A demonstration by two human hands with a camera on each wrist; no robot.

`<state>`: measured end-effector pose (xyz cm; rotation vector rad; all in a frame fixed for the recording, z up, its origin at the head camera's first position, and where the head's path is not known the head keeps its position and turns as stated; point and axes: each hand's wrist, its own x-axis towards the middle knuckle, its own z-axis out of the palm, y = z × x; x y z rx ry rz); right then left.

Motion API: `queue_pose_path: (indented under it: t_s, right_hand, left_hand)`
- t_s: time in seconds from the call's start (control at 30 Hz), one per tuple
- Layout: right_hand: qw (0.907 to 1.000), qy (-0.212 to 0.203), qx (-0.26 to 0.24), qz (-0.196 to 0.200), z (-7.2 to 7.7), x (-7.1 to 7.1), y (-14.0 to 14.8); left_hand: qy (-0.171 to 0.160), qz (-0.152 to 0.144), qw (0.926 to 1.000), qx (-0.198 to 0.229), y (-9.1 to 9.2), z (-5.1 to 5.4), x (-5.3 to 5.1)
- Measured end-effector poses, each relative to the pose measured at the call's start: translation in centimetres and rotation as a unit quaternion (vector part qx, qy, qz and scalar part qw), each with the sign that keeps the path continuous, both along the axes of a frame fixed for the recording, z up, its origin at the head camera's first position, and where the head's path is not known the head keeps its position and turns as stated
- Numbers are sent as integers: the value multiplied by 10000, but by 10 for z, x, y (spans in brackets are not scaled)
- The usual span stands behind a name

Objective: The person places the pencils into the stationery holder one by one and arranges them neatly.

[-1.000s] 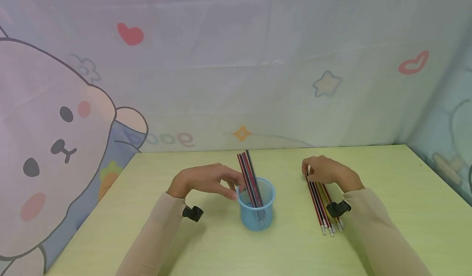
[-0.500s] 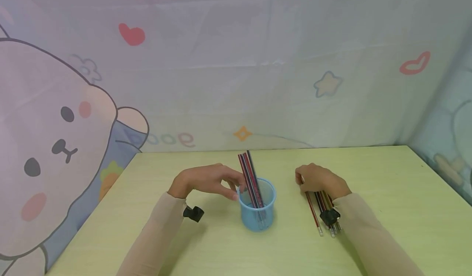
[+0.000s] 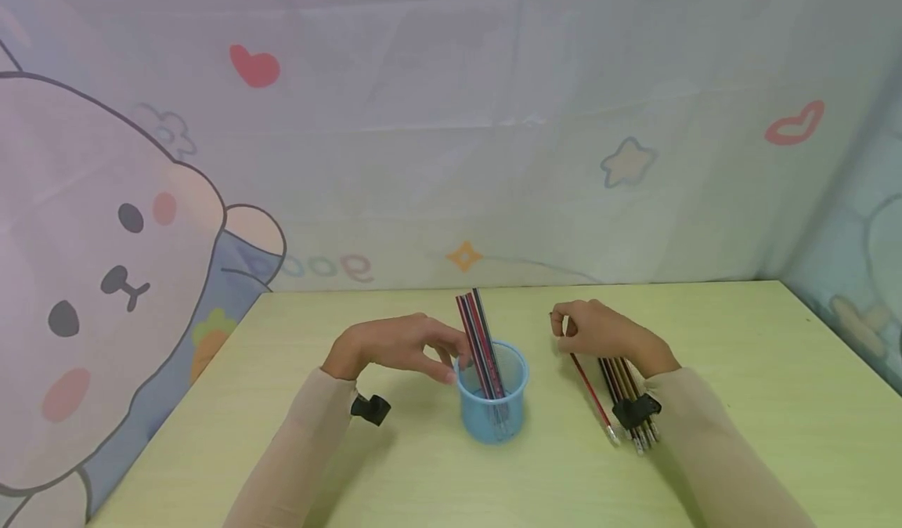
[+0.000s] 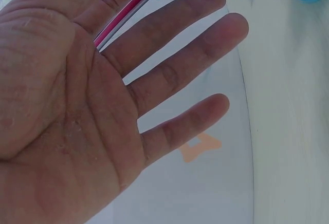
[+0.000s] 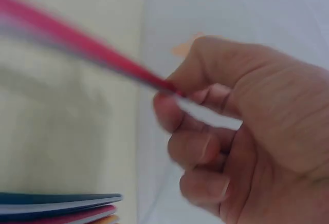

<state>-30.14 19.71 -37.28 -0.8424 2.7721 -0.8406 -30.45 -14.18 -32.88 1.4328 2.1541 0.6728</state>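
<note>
A blue mesh cup [image 3: 492, 418] stands on the table with several dark and red pencils [image 3: 482, 348] leaning inside it. My left hand [image 3: 405, 344] is at the cup's left rim, thumb and index finger on the rim; in the left wrist view the other fingers of the hand [image 4: 97, 100] are stretched out. My right hand [image 3: 599, 332] pinches one red pencil [image 3: 592, 387] near its end, its eraser end slanting down toward me. In the right wrist view the hand [image 5: 247, 116] grips that pencil [image 5: 103, 52] between thumb and index finger, other fingers curled.
Several pencils [image 3: 620, 383] lie side by side under my right wrist, erasers toward me. The yellow-green table [image 3: 416, 481] ends at a printed cloth backdrop [image 3: 423, 160] with a bear, hearts and a star. Black wrist cameras sit at both sleeves.
My right hand has moved left from the pencil bundle and drawn one red pencil apart, now with its near end raised into the fingers. The left hand and the cup have stayed in place.
</note>
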Motion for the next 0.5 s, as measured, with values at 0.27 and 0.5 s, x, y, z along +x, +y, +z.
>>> queue_pose_path:
  t_s: [0.27, 0.5]
  right_hand:
    - [9950, 522, -838, -133, 27, 6, -3]
    - [9847, 1190, -1232, -316, 47, 19, -9]
  left_hand:
    - [-20, -21, 10000, 18, 0, 1, -1]
    - [-28, -4, 10000, 6, 1, 1, -1]
